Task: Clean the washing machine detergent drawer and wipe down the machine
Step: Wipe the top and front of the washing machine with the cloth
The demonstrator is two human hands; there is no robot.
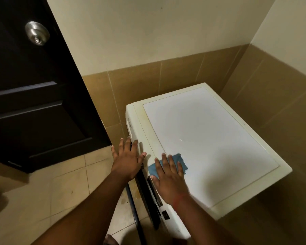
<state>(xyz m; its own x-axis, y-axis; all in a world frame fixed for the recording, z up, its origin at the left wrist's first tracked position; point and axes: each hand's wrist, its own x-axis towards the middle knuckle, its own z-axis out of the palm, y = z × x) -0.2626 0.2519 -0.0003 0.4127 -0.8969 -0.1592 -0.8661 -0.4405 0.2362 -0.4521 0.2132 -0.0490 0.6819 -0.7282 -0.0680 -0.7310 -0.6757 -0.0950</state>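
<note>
Right hand (170, 181) flat, fingers spread, pressing a blue cloth (168, 165) onto the white washing machine (210, 138) top near its front edge. Left hand (127, 160) open, fingers splayed over the front corner. There's dark lettering (129, 123) on the fascia, probably a brand, too blurred to read.

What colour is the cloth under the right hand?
Blue; the cloth shows in the head view, on the washing machine.
</note>
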